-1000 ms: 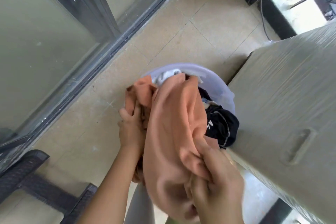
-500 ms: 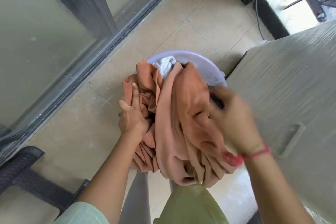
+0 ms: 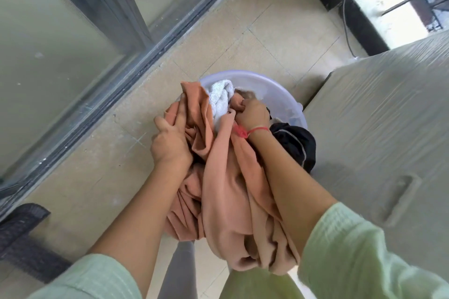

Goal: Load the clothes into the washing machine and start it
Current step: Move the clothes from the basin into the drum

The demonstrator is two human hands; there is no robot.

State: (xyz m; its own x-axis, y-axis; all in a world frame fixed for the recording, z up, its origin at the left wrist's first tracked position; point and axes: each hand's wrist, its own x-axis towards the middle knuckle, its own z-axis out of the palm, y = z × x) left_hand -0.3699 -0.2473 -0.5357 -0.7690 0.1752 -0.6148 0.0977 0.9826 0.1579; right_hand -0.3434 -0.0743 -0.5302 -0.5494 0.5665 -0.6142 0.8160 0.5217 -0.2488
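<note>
Centrally, left hand (image 3: 170, 143) and right hand (image 3: 252, 116) each clutch the orange cloth (image 3: 226, 189) over the basin (image 3: 267, 85) — white towel (image 3: 221, 97) and black garment (image 3: 294, 143) beneath, wrapped washing machine (image 3: 376, 116) at right.

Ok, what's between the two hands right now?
In the head view, folds of the orange cloth fill the gap between the left hand and the right hand, which both grip it; a white towel shows just beyond.

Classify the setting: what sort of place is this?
Probably a home laundry corner, perhaps a balcony or utility area. Cues: a plastic basin with an orange garment and other clothes on a tiled floor, a sliding glass door alongside, and a bulky covered appliance, likely the washing machine.
</note>
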